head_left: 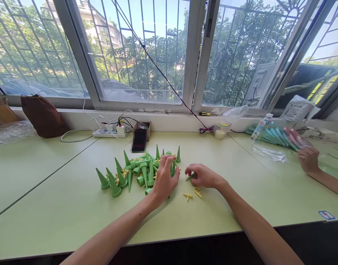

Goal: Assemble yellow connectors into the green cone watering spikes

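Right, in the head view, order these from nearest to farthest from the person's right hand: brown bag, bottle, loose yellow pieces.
1. Loose yellow pieces, just this side of the right hand.
2. Bottle, farther back, right.
3. Brown bag, far left, below the window.

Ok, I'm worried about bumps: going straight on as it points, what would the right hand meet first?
Probably the left hand, at its thumb side; depth is unclear, so a green cone beside it could come first.

Cones (144,175) lie on the table (61,206), some pegs (198,193) to their right, power strip (109,134) behind, bag (44,116) far left, bottle (261,127) far right.
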A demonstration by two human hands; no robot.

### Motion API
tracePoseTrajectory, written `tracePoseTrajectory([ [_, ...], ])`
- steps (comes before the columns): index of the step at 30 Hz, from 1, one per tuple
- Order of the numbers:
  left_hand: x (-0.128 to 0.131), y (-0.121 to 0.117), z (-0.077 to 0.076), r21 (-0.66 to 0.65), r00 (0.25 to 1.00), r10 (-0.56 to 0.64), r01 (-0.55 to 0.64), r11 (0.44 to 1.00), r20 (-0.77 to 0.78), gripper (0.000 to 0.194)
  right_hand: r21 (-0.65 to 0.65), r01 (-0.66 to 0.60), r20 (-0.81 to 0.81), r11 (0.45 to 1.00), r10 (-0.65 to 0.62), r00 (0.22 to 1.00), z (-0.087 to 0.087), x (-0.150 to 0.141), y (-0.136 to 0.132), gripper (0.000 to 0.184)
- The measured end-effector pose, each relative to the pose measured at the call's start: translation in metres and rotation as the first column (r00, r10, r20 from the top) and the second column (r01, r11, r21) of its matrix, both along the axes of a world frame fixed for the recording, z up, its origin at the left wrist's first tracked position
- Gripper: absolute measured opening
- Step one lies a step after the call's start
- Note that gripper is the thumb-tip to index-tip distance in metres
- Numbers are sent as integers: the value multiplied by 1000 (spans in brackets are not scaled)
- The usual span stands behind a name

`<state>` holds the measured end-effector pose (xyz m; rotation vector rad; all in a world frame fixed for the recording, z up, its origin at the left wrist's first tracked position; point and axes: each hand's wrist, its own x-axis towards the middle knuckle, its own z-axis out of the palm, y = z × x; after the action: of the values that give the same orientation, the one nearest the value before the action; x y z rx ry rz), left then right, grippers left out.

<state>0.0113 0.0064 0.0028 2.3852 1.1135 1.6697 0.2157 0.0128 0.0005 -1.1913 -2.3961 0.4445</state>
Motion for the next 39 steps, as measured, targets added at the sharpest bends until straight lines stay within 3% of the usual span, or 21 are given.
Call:
tracePoseTrajectory([
  [3, 2, -6, 5, 139, 999, -15, 10, 990, 36, 24, 17, 10, -16, 1000, -10, 1000, -2, -1, 1, 30],
  [5, 3, -10, 5, 174, 996, -87, 82, 981, 21, 22, 31, 16, -32, 999, -15, 999, -3, -2, 2, 27],
  [9, 5, -15, 2, 107, 956, -276, 286, 952, -100, 18, 108, 26, -118, 994, -13, 993, -2, -4, 3, 20],
  [11, 5, -16, 1, 57, 942, -301, 312, 948, -146, 17, 159, 50, -206, 986, -16, 978, 0, -6, 2, 18],
  [17, 5, -14, 0, -149, 970, -223, 207, 967, -99, 12, 216, 200, -416, 956, -95, 904, 6, -11, -2, 7],
  [20, 5, -12, -1, -225, 978, -187, 162, 961, -94, 13, 193, 264, -474, 945, -146, 868, 6, -14, -2, 12],
  [32, 4, -12, -4, -396, 947, -198, 86, 914, -252, 33, 108, 284, -636, 953, -153, 756, 7, -22, -10, 24],
  [39, 5, -13, -5, -377, 933, -228, 113, 920, -278, 42, 128, 343, -700, 931, -160, 696, 6, -25, -12, 26],
])
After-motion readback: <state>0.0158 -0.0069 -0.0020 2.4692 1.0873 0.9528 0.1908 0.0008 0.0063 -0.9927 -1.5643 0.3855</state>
